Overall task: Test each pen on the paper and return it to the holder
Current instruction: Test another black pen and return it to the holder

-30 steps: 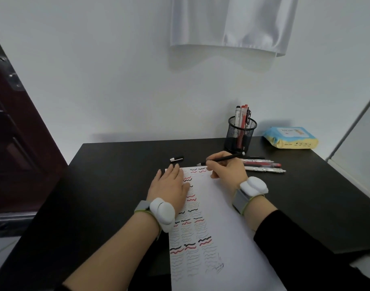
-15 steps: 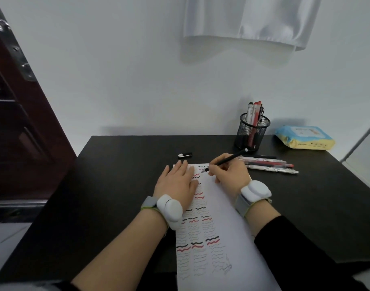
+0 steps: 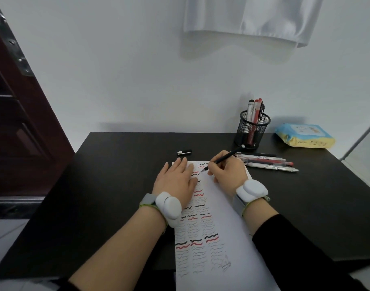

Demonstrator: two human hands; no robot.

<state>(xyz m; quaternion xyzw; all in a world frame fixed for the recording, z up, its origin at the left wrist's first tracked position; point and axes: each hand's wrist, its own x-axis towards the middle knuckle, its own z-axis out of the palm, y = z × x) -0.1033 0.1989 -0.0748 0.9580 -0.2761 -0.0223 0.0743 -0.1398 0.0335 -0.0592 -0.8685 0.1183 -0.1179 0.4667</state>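
A white sheet of paper [image 3: 226,211] covered in black and red wavy lines lies on the black desk [image 3: 108,185]. My left hand [image 3: 176,178] rests flat on the paper's upper left part, fingers straight. My right hand [image 3: 226,172] grips a black pen [image 3: 225,157] with its tip on the paper near the top. The black mesh holder [image 3: 252,131] stands at the back right with several pens in it. Three pens [image 3: 265,161] lie on the desk in front of the holder. A black pen cap [image 3: 184,152] lies beyond my left hand.
A blue and yellow tissue pack [image 3: 304,135] sits at the desk's back right corner. A dark red door [image 3: 18,131] stands to the left. White cloth [image 3: 253,17] hangs on the wall above.
The pen tip has moved a little down the paper, from the top row to just below it, and the pen has tilted more upright. My left hand stays flat. The camera view shifted slightly.
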